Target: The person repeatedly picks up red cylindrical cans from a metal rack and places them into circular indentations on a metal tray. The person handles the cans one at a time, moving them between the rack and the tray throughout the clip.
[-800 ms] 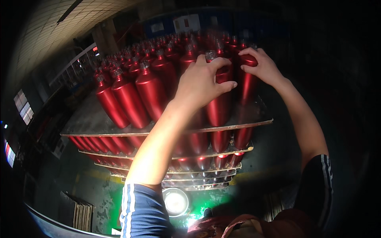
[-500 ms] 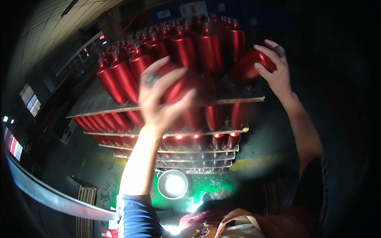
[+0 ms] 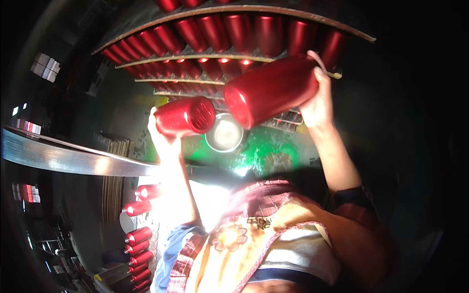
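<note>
Two shiny red metal bottles are in the air before me, one in each hand. My left hand (image 3: 163, 141) is closed round the left bottle (image 3: 178, 117), which lies nearly level with its base to the right. The other bottle (image 3: 273, 88) looks larger and slants, its base low and to the left. My right hand (image 3: 320, 105) grips that one at its upper right end, fingers partly behind it. Both bottles' necks are hidden. The two bases face each other, a gap between them.
Ahead is a tiered rack (image 3: 234, 8) bearing rows of red bottles. A round metal basin (image 3: 224, 133) stands below on the green floor. A metal rail (image 3: 73, 156) crosses at left. More red bottles (image 3: 139, 236) line the lower left, near stacked flat sheets (image 3: 115, 171).
Both hands have come away from the rack's top with the bottles and turned them bases inward. My view has tilted down, so the rack sits higher and the lower-left bottles show.
</note>
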`<move>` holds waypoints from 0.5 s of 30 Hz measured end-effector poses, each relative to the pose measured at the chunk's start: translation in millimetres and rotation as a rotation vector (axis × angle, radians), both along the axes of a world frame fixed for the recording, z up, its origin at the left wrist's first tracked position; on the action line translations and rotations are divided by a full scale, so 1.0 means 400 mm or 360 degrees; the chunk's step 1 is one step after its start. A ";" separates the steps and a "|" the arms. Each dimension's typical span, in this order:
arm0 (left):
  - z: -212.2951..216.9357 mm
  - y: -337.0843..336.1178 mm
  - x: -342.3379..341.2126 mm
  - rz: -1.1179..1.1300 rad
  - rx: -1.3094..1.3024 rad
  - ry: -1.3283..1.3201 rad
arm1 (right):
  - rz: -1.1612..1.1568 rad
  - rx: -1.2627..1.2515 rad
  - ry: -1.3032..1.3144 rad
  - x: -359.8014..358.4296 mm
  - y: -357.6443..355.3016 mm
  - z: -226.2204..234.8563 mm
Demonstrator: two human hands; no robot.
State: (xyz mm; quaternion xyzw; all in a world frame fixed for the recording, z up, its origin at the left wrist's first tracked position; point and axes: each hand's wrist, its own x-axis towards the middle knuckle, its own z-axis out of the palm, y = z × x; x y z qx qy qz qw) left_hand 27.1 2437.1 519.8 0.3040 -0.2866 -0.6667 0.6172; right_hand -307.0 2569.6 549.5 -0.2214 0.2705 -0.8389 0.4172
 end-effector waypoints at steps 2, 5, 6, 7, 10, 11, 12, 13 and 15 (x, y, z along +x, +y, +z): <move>-0.108 -0.065 0.008 -0.0007 0.0467 0.0350 | 0.0334 0.0212 -0.0462 0.081 -0.103 -0.072; -0.293 -0.159 -0.002 -0.0064 0.0651 0.0562 | 0.0836 0.0598 -0.0924 0.175 -0.264 -0.186; -0.345 -0.201 0.009 -0.0087 0.0971 0.0849 | 0.0981 0.0497 -0.0972 0.204 -0.317 -0.222; -0.394 -0.239 0.018 -0.0086 0.1068 0.0856 | 0.1032 0.0521 -0.1026 0.233 -0.366 -0.252; -0.517 -0.334 0.038 -0.0160 0.1048 0.0909 | 0.1228 0.0368 -0.1070 0.310 -0.484 -0.324; -0.539 -0.362 0.047 -0.0271 0.1062 0.0987 | 0.1226 0.0385 -0.1054 0.326 -0.509 -0.341; -0.555 -0.388 0.055 -0.0312 0.1143 0.1042 | 0.1215 0.0394 -0.1094 0.347 -0.539 -0.356; -0.564 -0.408 0.062 -0.0426 0.1113 0.1105 | 0.1205 0.0401 -0.1136 0.366 -0.566 -0.370; -0.567 -0.441 0.066 -0.0479 0.1209 0.1173 | 0.1212 0.0464 -0.1160 0.393 -0.607 -0.395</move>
